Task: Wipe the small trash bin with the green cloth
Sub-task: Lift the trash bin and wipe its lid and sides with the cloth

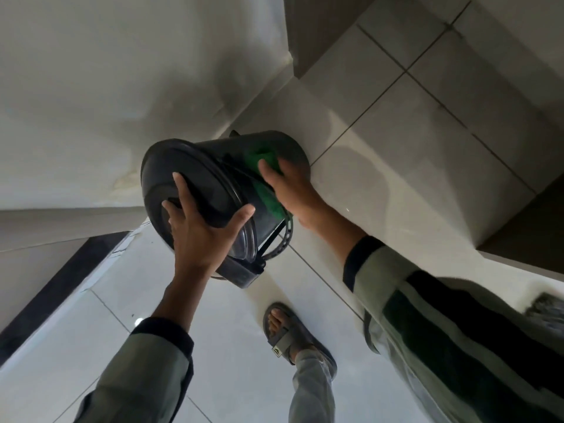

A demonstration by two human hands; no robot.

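A small black trash bin [213,178] is tilted on its side, its lid facing me and its base toward the wall. My left hand [198,233] spreads over the lid and grips its edge, with the thumb on the rim. My right hand [293,190] presses a green cloth [265,166] flat against the bin's side wall. Part of the cloth is hidden under my palm. The bin's pedal frame and wire handle [277,242] stick out below.
White floor tiles [244,346] lie underneath. A white wall [106,87] stands at left and a tiled step or ledge [427,148] at right. My sandalled foot [290,334] is below the bin. A dark strip [55,297] runs along the lower left.
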